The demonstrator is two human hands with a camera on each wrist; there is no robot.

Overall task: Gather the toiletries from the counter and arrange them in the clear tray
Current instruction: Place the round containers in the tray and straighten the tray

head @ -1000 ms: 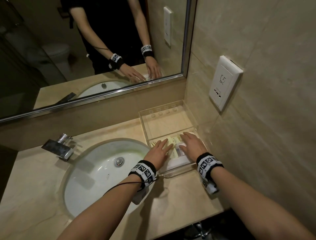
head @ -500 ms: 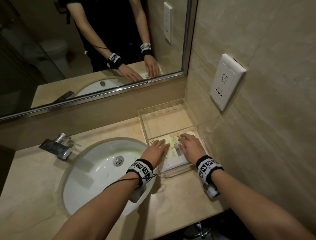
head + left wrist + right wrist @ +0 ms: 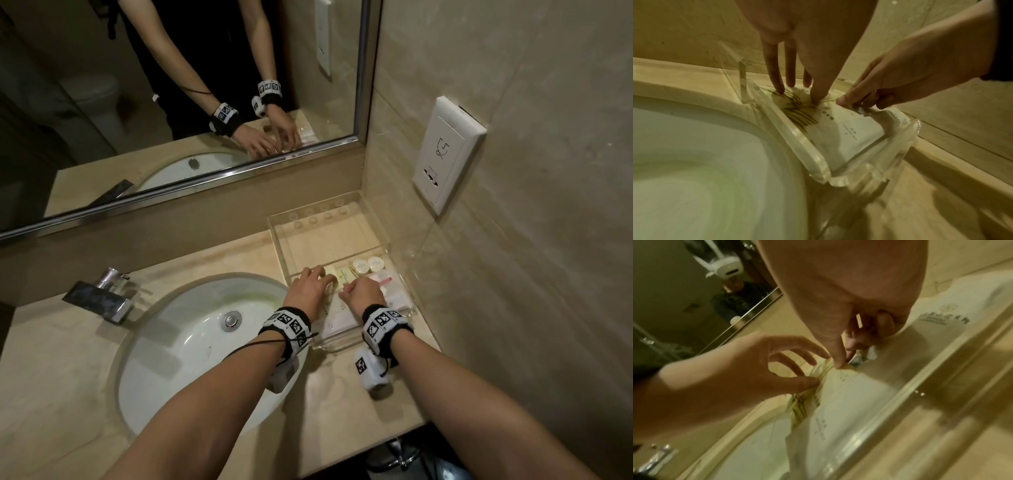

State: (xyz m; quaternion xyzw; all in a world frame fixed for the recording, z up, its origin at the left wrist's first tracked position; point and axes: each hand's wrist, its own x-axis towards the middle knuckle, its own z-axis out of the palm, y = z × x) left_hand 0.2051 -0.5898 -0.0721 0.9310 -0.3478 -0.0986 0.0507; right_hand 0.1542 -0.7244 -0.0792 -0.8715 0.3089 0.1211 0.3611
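The clear tray (image 3: pixel 325 240) stands on the counter in the corner by the right wall; its far half is bare. White and yellowish toiletry packets (image 3: pixel 339 320) lie flat in the near half, with two round white caps (image 3: pixel 368 265) and a pink-tipped item (image 3: pixel 387 281) behind them. My left hand (image 3: pixel 310 287) reaches into the tray, and its straight fingertips (image 3: pixel 780 91) press on a striped packet (image 3: pixel 797 116). My right hand (image 3: pixel 363 294) is beside it with curled fingers, pinching the crinkled edge of a white packet (image 3: pixel 851 134) between thumb and fingers (image 3: pixel 854 342).
A white oval sink (image 3: pixel 191 342) sits just left of the tray, with a chrome faucet (image 3: pixel 99 298) at its far left. A mirror (image 3: pixel 171 85) runs along the back. A wall socket (image 3: pixel 445 157) hangs on the tiled right wall. Beige counter (image 3: pixel 342 394) lies in front of the tray.
Both hands lay flat on the packets before. They have drawn back slightly, the right hand's fingers have curled onto a packet edge, and the round caps and pink item now show.
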